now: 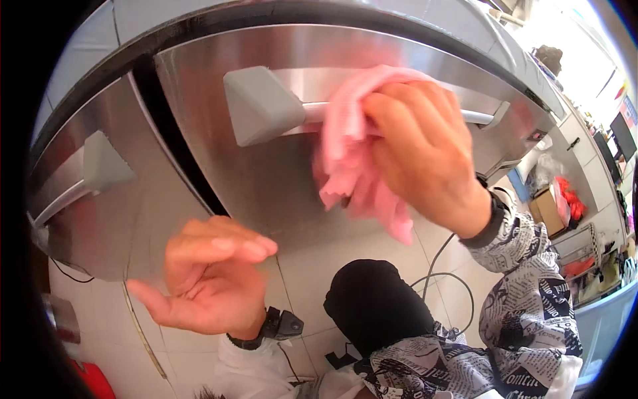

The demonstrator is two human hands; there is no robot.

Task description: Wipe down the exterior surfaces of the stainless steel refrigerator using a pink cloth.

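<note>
My right hand [423, 149] grips a pink cloth [356, 149], which is draped over a metal bar handle [315, 112]. That handle runs across a brushed stainless-steel door or drawer front [234, 184] and ends in a grey plastic bracket [261, 105]. Part of the bar is hidden behind the cloth and my fingers. Lower left, my left hand [214, 279] hovers with its palm turned up, fingers curled and thumb apart, holding nothing. Further left, a second steel front [114, 219] carries a similar grey handle bracket [104, 162].
Pale floor tiles [319, 344] lie below, with a dark cable [471, 294] looped on them. To the right are a cardboard box [548, 207], red plastic bags [572, 197] and a light-blue bin [605, 324]. A red object [92, 379] sits at lower left.
</note>
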